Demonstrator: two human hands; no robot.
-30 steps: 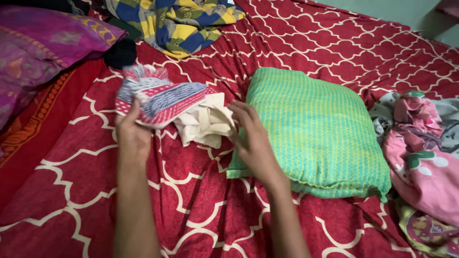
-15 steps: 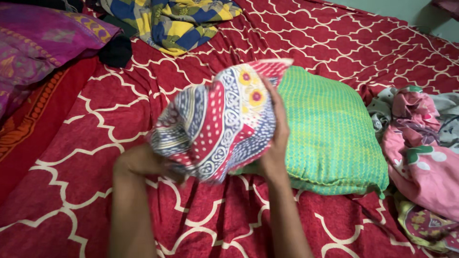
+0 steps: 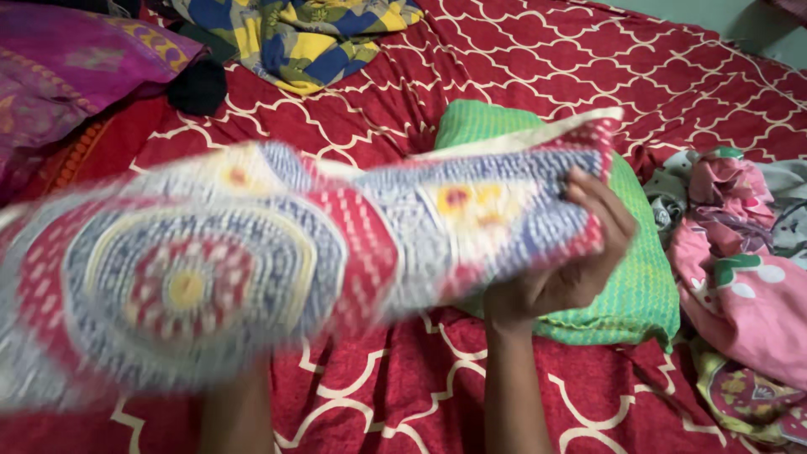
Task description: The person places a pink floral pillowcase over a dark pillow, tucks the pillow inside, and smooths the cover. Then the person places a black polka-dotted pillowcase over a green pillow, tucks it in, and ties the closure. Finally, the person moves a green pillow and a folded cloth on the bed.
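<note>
The person holds a patterned cloth cover (image 3: 252, 261), printed in red, blue and white with round flower motifs, stretched out in the air above the bed (image 3: 639, 67). The right hand (image 3: 572, 252) grips the cover's right end, fingers curled over the hem and thumb beneath, just in front of the green pillow (image 3: 647, 286) that lies near the middle of the bed. The left hand is hidden behind the cloth; only its forearm shows below, so whether it is closed on the fabric cannot be told. The cover is blurred with motion and spread wide, its opening apparently toward the right hand. Judging from this, the cover is opened out but the green pillow is bare and outside it, so covering the pillow remains undone. A heap of pink clothes (image 3: 740, 286) sits at the bed's right edge, a checked blue and yellow cloth (image 3: 311, 38) near the far edge.
</note>
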